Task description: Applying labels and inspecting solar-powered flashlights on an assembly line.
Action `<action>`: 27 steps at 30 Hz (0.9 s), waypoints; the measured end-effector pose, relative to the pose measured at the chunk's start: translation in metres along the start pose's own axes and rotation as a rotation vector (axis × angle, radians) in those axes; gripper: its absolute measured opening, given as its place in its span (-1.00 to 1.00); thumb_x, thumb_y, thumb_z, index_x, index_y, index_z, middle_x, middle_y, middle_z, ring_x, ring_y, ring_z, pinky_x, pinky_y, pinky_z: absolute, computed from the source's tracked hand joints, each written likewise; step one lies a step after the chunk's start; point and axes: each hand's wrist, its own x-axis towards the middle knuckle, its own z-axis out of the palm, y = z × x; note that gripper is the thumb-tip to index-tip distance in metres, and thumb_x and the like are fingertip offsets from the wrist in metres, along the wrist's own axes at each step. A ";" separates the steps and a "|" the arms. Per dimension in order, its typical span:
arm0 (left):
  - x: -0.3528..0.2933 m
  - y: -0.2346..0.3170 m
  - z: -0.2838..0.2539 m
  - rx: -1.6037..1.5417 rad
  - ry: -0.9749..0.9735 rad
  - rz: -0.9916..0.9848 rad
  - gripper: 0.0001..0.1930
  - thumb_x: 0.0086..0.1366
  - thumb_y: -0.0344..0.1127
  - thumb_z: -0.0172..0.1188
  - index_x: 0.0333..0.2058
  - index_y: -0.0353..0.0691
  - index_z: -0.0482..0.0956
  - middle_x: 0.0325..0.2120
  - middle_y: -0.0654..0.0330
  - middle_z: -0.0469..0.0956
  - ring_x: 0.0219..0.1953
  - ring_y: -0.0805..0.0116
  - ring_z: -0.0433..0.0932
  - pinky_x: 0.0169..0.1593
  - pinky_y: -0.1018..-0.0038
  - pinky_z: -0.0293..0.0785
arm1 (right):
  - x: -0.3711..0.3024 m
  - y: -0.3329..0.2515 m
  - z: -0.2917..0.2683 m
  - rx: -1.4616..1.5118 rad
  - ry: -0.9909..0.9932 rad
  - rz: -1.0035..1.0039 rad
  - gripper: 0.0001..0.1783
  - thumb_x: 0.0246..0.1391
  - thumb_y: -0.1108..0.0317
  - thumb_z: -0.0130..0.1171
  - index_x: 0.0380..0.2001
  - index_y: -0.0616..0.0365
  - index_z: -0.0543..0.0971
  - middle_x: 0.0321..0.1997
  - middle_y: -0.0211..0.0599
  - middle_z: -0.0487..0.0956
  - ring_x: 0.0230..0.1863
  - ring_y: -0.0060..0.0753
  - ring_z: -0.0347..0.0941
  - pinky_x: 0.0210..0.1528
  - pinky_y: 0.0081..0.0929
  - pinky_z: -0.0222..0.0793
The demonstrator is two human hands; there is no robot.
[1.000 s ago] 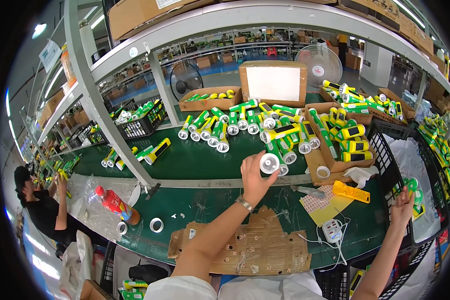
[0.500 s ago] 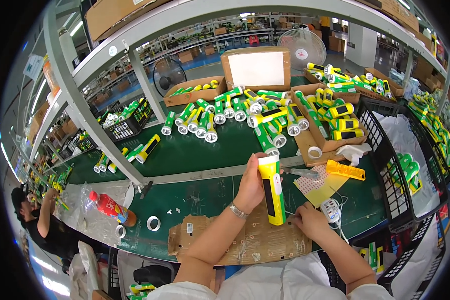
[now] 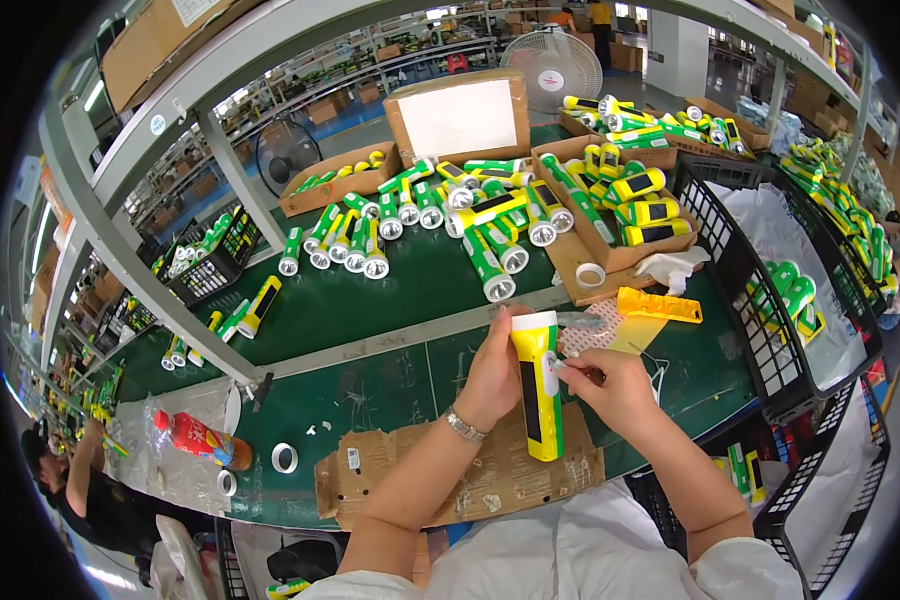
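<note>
Torch [image 3: 540, 385] now lowered over cardboard [image 3: 410, 480], gripped upright in left hand [image 3: 492, 375]; right hand [image 3: 610, 388] newly closed in, fingertips pinching at its side.

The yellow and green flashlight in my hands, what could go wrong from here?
1. The left hand grips only the upper end of the yellow and green plastic flashlight, so pressure from the right hand at its side might twist it loose.
2. The loose pile of green and white flashlights lies just beyond on the green table; a dropped or swung flashlight could knock some rolling.
</note>
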 end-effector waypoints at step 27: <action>-0.014 0.015 -0.001 0.033 -0.088 0.029 -0.54 0.33 0.01 -0.27 0.07 -0.17 0.13 -0.14 0.08 0.39 -0.02 0.26 0.35 0.07 0.32 0.26 | 0.021 0.003 -0.010 0.081 -0.123 0.129 -0.83 -0.14 0.36 0.18 -0.56 0.29 0.53 -0.64 -0.34 0.49 -0.61 -0.62 0.36 -0.51 -0.59 0.30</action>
